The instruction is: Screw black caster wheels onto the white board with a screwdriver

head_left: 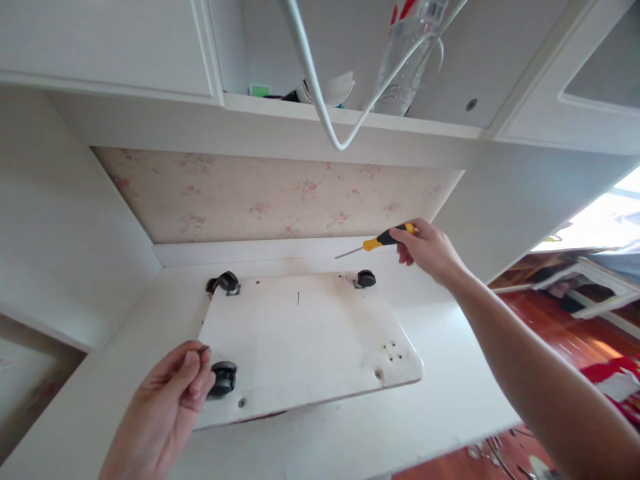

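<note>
My right hand grips a yellow and black screwdriver by its handle, its shaft pointing left above the back edge of a white board. My left hand is closed in a pinch at the board's left side; a tiny dark tip shows between thumb and finger, too small to name. Close beside those fingers is a black caster at the front left corner. Other casters sit at the back left and the back right. Small holes mark the front right corner, which bears no caster.
A white cable hangs down in front of an upper shelf holding a plastic bottle. White panels enclose both sides, with floral wallpaper behind. Scattered items lie on the red-brown floor at right.
</note>
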Available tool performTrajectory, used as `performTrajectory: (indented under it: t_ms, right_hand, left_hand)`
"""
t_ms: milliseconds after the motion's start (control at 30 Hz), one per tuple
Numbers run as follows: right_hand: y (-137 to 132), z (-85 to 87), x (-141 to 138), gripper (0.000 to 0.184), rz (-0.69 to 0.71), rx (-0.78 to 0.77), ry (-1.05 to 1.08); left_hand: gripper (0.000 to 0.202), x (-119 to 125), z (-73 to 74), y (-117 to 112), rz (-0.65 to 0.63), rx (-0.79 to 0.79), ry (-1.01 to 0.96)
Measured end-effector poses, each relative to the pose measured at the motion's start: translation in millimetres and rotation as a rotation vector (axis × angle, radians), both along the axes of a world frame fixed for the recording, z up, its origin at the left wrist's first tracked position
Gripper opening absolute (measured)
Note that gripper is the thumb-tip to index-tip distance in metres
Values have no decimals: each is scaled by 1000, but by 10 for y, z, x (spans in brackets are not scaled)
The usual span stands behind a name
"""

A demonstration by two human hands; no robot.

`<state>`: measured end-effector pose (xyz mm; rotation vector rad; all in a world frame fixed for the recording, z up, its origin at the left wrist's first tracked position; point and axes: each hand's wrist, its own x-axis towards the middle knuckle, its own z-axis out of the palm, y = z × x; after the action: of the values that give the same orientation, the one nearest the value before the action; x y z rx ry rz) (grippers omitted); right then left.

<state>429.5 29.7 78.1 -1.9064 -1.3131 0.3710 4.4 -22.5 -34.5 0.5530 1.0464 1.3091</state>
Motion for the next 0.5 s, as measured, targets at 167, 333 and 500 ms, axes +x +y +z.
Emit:
performTrajectory:
  t_ms: [167,333,500]
  right_hand:
    - [-665,-705,-107,29,6,112,561]
    - [-1404,-1248,-274,23,-14,175,890]
    - [-1853,-1467,-428,25,-126,230,1180]
  left_hand:
    - [36,469,-25,-166,-95,-180,-243]
    - [26,725,-159,-169,-142,-216,-371]
    - [22,1001,-162,-150,-167,-249,-292]
